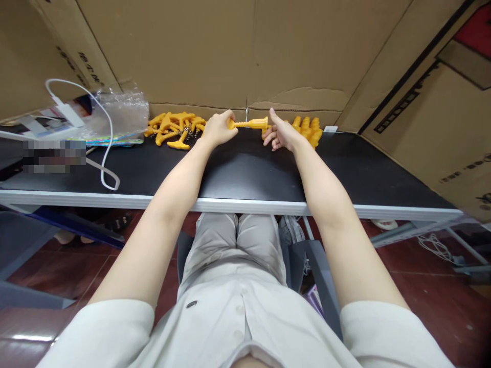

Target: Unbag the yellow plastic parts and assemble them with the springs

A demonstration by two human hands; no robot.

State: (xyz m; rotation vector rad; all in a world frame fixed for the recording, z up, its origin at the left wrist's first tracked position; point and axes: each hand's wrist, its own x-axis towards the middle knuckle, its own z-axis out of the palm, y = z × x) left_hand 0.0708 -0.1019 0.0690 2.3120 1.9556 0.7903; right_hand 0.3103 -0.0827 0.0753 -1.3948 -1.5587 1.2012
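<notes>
My left hand (218, 128) is closed around one end of a yellow plastic part (249, 123) with a threaded shaft, held just above the black table (245, 174). My right hand (282, 134) grips the other, wider end of the same part with curled fingers and the thumb up. A loose pile of yellow T-shaped plastic pieces (174, 129) with small metal springs lies to the left of my left hand. A row of yellow ribbed pieces (310, 129) stands just right of my right hand, near the cardboard wall.
Cardboard sheets (245, 51) wall the table's back and right side. At the far left are a clear plastic bag (118, 110), a white charger with cable (102, 148) and papers. The table's white front edge (245, 206) runs above my lap.
</notes>
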